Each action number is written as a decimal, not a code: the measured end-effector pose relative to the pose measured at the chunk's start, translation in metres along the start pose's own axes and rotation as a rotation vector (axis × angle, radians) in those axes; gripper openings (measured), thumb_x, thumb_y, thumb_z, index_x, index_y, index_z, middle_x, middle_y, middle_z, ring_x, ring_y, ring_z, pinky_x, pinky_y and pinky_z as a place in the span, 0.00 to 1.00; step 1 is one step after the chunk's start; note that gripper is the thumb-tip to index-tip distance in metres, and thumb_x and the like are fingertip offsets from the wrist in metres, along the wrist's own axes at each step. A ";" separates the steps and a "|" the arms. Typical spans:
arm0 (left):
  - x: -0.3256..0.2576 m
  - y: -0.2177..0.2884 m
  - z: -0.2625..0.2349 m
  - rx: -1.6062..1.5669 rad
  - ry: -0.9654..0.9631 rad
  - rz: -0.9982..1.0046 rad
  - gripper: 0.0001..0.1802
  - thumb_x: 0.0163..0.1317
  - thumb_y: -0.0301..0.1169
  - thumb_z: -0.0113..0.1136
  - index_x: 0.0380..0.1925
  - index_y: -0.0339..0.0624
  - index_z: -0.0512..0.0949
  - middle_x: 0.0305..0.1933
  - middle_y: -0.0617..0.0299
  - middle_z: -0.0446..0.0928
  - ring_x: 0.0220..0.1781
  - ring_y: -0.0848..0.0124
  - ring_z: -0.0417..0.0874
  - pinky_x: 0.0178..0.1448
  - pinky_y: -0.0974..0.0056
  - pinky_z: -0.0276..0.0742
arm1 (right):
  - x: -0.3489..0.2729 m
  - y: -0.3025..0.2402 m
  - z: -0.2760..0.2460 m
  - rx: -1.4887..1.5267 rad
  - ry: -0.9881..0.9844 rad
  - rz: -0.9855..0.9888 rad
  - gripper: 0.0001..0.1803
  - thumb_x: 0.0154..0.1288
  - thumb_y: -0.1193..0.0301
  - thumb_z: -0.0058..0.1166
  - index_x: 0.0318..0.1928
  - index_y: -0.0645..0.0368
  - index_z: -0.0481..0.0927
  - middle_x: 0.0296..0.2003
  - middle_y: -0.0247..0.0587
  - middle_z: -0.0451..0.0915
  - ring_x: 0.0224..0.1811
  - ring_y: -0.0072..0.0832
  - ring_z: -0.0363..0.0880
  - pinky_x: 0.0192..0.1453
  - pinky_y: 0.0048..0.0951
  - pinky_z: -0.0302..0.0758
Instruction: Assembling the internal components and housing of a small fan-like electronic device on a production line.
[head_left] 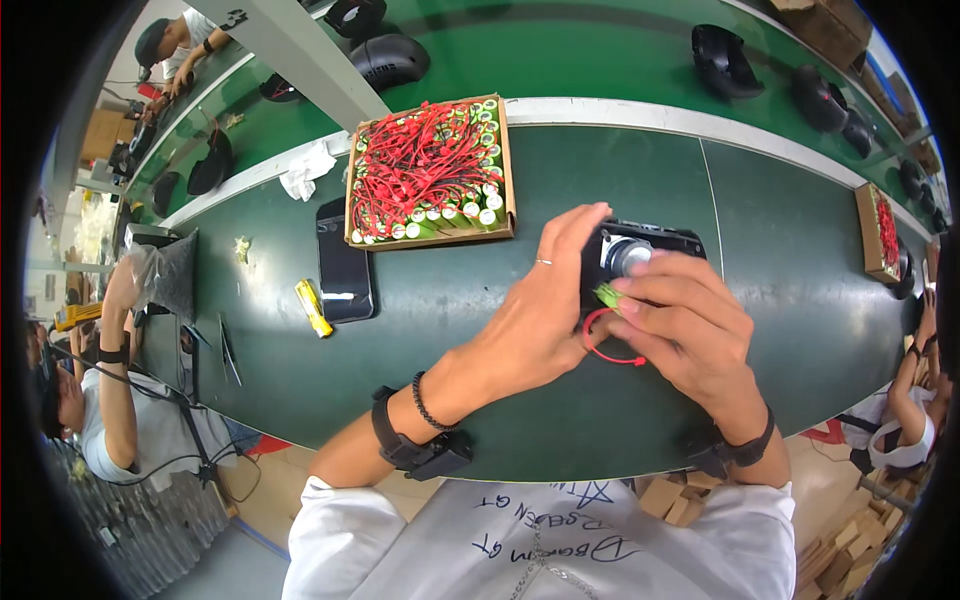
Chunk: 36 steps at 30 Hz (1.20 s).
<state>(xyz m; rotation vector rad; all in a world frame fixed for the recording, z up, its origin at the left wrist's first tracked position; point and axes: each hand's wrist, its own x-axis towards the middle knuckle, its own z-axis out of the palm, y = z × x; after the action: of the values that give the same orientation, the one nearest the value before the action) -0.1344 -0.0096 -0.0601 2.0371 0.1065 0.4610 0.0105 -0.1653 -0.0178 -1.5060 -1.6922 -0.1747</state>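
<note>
My left hand (545, 305) is closed around the near left side of a black plastic housing (650, 232), tilted above the table. Inside the housing sits a round silver-and-grey part (632, 256). My right hand (690, 320) pinches a small green piece (607, 295) against the housing's opening; it looks like a battery cell in green wrap, mostly hidden by my fingers. A red wire (590, 338) loops below it and ends in a small red plug (639, 361) under my right fingers.
An open cardboard box (511, 190) of green battery cells with red and black wires stands at the back. Left of it lie a phone (345, 265), a yellow cutter (312, 308), tweezers (229, 352) and crumpled tissue (308, 170). Black shells (725, 62) line the green belt (570, 60). Co-workers sit at both sides.
</note>
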 end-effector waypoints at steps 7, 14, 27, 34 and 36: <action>0.001 0.002 0.003 0.004 -0.029 -0.006 0.59 0.57 0.19 0.76 0.84 0.43 0.50 0.80 0.39 0.58 0.79 0.39 0.67 0.79 0.48 0.72 | -0.003 -0.002 0.003 -0.040 0.053 -0.021 0.11 0.55 0.80 0.77 0.38 0.65 0.87 0.42 0.44 0.88 0.47 0.44 0.88 0.56 0.47 0.88; -0.002 0.002 -0.002 0.019 0.009 0.020 0.54 0.63 0.20 0.73 0.82 0.37 0.49 0.80 0.34 0.56 0.72 0.31 0.74 0.71 0.44 0.81 | -0.008 -0.002 -0.009 -0.150 -0.148 0.200 0.24 0.50 0.70 0.79 0.52 0.41 0.92 0.78 0.51 0.70 0.84 0.63 0.61 0.83 0.70 0.58; -0.002 0.066 -0.062 0.211 0.074 -0.319 0.19 0.71 0.27 0.73 0.57 0.31 0.80 0.49 0.52 0.85 0.41 0.66 0.91 0.48 0.60 0.86 | 0.014 -0.012 -0.001 -0.166 -0.155 0.230 0.53 0.45 0.75 0.79 0.76 0.59 0.71 0.62 0.44 0.83 0.59 0.43 0.81 0.61 0.44 0.73; -0.005 0.056 -0.046 0.422 0.067 -0.150 0.10 0.67 0.22 0.71 0.45 0.33 0.82 0.37 0.51 0.83 0.38 0.57 0.89 0.43 0.56 0.84 | 0.008 -0.017 0.006 -0.267 -0.141 0.260 0.54 0.45 0.75 0.80 0.76 0.60 0.71 0.63 0.41 0.83 0.60 0.39 0.81 0.61 0.44 0.73; -0.006 0.063 -0.041 0.541 0.101 -0.103 0.07 0.66 0.21 0.70 0.42 0.33 0.82 0.38 0.50 0.84 0.39 0.52 0.88 0.43 0.51 0.83 | 0.007 -0.017 0.008 -0.294 -0.137 0.251 0.53 0.45 0.74 0.80 0.75 0.61 0.72 0.64 0.40 0.82 0.60 0.37 0.81 0.61 0.44 0.73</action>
<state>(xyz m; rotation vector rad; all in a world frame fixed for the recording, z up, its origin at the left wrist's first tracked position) -0.1623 -0.0078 0.0099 2.5192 0.4345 0.5081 -0.0081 -0.1598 -0.0119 -1.9744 -1.6157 -0.1962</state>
